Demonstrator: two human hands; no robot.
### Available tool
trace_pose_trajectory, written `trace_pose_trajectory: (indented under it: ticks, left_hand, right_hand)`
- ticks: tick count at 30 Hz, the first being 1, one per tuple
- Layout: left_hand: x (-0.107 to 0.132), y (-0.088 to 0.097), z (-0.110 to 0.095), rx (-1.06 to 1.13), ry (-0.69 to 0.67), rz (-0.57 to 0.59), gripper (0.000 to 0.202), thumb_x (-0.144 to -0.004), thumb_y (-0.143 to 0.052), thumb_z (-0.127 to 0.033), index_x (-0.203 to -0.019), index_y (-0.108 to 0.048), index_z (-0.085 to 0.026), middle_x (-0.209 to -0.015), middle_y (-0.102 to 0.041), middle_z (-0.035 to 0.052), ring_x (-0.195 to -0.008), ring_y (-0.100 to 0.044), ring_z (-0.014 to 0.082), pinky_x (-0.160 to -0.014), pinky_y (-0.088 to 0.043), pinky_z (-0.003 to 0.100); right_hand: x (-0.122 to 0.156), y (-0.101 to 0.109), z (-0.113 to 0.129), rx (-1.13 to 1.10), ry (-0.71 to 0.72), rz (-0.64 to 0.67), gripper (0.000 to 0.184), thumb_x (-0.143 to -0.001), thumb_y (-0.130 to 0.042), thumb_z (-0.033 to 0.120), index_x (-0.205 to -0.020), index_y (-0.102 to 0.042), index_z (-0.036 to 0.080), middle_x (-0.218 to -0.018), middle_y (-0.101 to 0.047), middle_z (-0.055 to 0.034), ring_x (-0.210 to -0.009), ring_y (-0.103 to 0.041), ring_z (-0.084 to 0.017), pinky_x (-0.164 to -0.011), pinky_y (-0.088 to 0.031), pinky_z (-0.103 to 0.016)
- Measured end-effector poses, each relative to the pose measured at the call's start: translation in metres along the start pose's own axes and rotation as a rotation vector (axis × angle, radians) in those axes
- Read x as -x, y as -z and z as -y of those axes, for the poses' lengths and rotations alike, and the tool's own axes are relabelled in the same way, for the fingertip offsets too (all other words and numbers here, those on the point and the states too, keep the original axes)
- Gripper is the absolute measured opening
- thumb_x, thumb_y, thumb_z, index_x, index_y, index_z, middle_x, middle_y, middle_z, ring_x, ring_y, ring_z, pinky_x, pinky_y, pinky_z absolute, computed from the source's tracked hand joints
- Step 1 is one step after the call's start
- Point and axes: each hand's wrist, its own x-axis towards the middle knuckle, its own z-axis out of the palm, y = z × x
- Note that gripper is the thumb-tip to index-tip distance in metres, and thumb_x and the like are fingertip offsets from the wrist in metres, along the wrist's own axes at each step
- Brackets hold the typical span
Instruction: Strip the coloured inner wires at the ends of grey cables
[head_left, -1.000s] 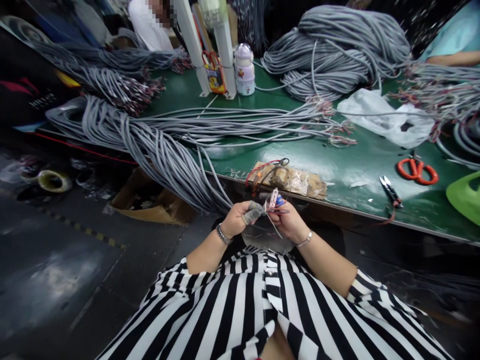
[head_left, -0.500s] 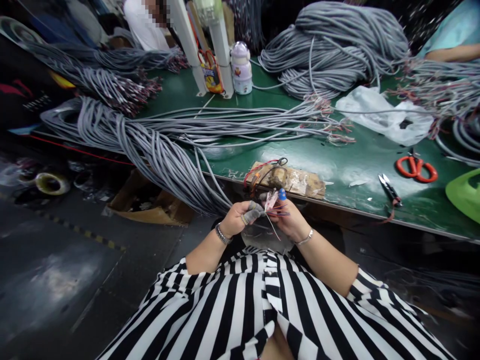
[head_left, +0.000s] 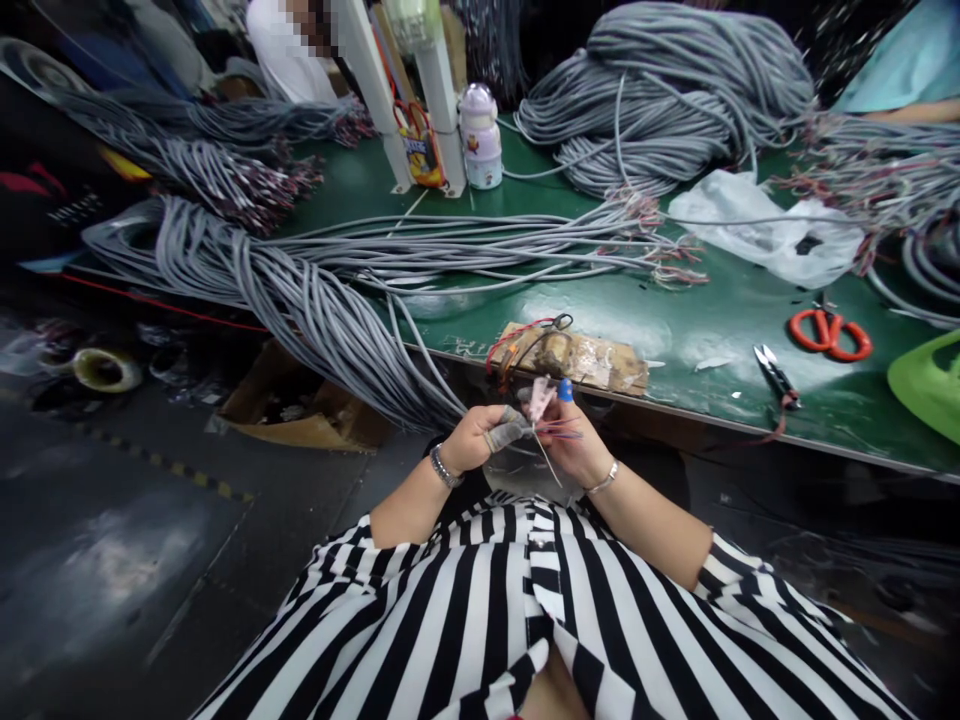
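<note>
My left hand [head_left: 484, 436], with grey wraps on its fingers, is closed around the end of a grey cable, from which thin coloured wires [head_left: 561, 430] fan out to the right. One pale strand hangs down below them. A pinkish-white piece of wrapping [head_left: 540, 397] stands up from the cable end. My right hand [head_left: 581, 440], a blue cover on its thumb, is pinched at this wrapping. Its other fingers are partly hidden behind the wires. A thick bundle of grey cables [head_left: 300, 310] runs off the table edge down to my left hand.
A wooden block with wires [head_left: 600, 362] lies at the table's [head_left: 697, 400] front edge. Right of it are small snips [head_left: 776, 378], orange-handled scissors [head_left: 829, 333], a plastic bag [head_left: 772, 230] and a green object [head_left: 930, 385]. Behind stand a bottle [head_left: 481, 140] and coiled cables [head_left: 675, 90].
The pinkish-white wrapping now stands higher and more apart from the coloured wires, which point more to the right. Both hands stay at nearly the same place.
</note>
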Motion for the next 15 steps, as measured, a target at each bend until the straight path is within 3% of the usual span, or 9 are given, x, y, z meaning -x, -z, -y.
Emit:
trace_pose_trajectory:
  ticks: [5, 11, 15]
  left_hand:
    - [0.019, 0.003, -0.005, -0.006, 0.01, 0.057, 0.046, -0.086, -0.06, -0.054, -0.08, -0.07, -0.009, -0.066, -0.064, 0.0056, -0.056, -0.055, 0.0113, -0.054, -0.044, 0.022]
    - [0.052, 0.009, -0.018, -0.138, -0.135, 0.157, 0.036, -0.091, -0.059, -0.043, -0.082, -0.072, -0.011, -0.071, -0.07, 0.0098, -0.064, -0.064, 0.0154, -0.063, -0.051, 0.024]
    - [0.065, 0.01, -0.024, -0.168, -0.16, 0.041, 0.033, -0.091, -0.059, -0.041, -0.083, -0.072, -0.012, -0.071, -0.07, 0.0087, -0.061, -0.062, 0.0134, -0.06, -0.05, 0.023]
  right_hand:
    - [0.007, 0.011, -0.007, 0.046, -0.026, 0.097, 0.064, -0.072, -0.049, 0.084, -0.072, -0.054, 0.02, -0.052, -0.044, 0.0046, -0.041, -0.027, -0.007, -0.039, -0.02, -0.024]
    - [0.015, 0.021, -0.008, 0.03, -0.096, 0.093, 0.063, -0.072, -0.056, 0.08, -0.082, -0.058, 0.018, -0.074, -0.06, -0.0014, -0.045, -0.026, -0.005, -0.037, -0.011, -0.02]
    - [0.017, 0.025, -0.007, 0.048, -0.113, 0.13, 0.064, -0.071, -0.057, 0.08, -0.081, -0.061, 0.017, -0.072, -0.058, -0.0006, -0.044, -0.023, -0.004, -0.036, -0.009, -0.02]
